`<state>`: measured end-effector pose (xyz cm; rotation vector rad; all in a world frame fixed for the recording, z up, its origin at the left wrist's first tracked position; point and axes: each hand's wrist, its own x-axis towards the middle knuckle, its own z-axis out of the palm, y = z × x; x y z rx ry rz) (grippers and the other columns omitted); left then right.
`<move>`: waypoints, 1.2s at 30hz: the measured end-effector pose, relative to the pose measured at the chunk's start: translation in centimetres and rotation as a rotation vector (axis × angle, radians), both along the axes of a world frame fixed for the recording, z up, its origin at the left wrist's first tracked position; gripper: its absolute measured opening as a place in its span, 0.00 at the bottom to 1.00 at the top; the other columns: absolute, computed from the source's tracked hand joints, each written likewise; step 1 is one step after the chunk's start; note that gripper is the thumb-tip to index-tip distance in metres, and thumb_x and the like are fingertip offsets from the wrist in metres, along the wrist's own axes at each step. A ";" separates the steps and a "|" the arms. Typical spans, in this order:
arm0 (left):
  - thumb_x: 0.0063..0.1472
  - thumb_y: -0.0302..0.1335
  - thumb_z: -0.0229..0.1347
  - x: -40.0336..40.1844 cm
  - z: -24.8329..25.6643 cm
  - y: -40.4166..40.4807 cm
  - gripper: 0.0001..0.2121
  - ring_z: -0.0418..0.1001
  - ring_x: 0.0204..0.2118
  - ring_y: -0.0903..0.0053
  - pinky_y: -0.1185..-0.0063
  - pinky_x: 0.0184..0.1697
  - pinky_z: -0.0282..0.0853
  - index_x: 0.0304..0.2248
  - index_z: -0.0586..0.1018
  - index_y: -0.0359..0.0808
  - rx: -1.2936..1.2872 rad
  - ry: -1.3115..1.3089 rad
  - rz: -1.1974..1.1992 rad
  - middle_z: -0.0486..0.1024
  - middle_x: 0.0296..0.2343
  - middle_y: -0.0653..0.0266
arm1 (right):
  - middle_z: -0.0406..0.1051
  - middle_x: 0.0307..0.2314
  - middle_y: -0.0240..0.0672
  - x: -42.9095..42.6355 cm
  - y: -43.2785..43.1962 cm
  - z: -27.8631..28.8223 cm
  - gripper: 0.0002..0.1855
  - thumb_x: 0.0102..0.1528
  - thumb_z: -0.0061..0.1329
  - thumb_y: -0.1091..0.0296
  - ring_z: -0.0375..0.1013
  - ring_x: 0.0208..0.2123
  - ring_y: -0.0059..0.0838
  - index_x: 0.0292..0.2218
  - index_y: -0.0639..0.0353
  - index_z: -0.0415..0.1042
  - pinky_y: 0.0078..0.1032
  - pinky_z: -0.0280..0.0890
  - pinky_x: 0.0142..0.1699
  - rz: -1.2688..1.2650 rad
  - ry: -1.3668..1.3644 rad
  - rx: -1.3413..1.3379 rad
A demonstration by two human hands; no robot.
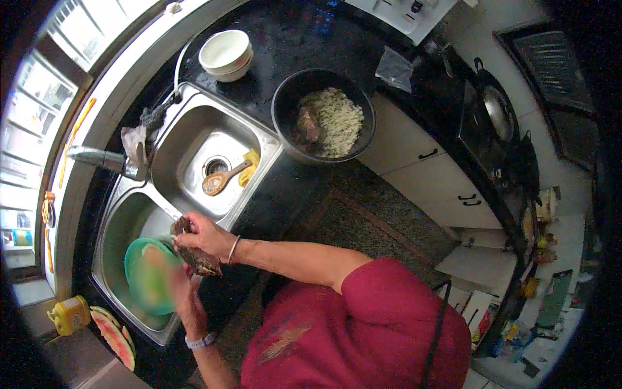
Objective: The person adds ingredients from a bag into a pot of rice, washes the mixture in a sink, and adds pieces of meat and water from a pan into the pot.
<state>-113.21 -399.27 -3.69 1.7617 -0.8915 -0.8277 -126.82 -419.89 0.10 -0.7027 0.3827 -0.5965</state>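
Observation:
My right hand (206,238), with a thin bangle at the wrist, grips a dark brown, rough-surfaced piece (197,257) that may be meat. It is held over the near edge of the double sink. My left hand (187,296), with a pale wristband, is just below it at the rim of a green plastic basin (133,248); its fingers are blurred. The basin sits in the left sink bowl, its contents blurred too. In the other steel bowl (177,150) lie a wooden spoon (218,182) and a yellow cloth (248,170).
A dark pot (277,114) holding pale grains or beans and a brown chunk stands right of the sink. Stacked bowls (226,56) are behind it. A faucet (104,160) reaches over the sink. A yellow container (70,316) and watermelon slices (114,335) lie at left.

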 end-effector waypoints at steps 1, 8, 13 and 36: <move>0.63 0.25 0.45 -1.1 0.3 -1.5 0.22 0.66 0.48 0.73 0.74 0.51 0.62 0.56 0.60 0.32 0.041 0.046 -0.066 0.66 0.48 0.58 | 0.70 0.33 0.37 -0.9 -0.1 0.4 0.15 0.56 0.48 0.74 0.71 0.36 0.24 0.43 0.65 0.59 0.23 0.67 0.43 0.025 -0.019 0.042; 0.57 0.23 0.51 -10.9 6.0 -10.6 0.23 0.65 0.51 0.70 0.71 0.52 0.63 0.53 0.60 0.34 0.140 0.491 -0.045 0.64 0.49 0.60 | 0.68 0.30 0.29 -10.2 -3.7 3.6 0.19 0.49 0.55 0.73 0.67 0.34 0.18 0.41 0.60 0.61 0.20 0.64 0.40 0.044 -0.173 -0.095; 0.53 0.25 0.54 -15.7 8.8 -13.6 0.21 0.68 0.47 0.68 0.70 0.50 0.65 0.47 0.67 0.31 0.138 0.538 -0.073 0.69 0.43 0.56 | 0.67 0.33 0.32 -15.8 -6.7 4.1 0.16 0.52 0.51 0.75 0.69 0.35 0.19 0.41 0.61 0.61 0.20 0.66 0.41 -0.048 -0.120 -0.395; 0.59 0.35 0.55 -12.0 9.3 -22.3 0.14 0.69 0.36 0.74 0.75 0.38 0.66 0.41 0.74 0.35 -0.385 0.896 0.000 0.74 0.33 0.63 | 0.74 0.23 0.43 -50.8 -21.4 3.2 0.09 0.50 0.50 0.63 0.73 0.26 0.38 0.26 0.60 0.74 0.33 0.67 0.34 -0.218 0.999 -0.927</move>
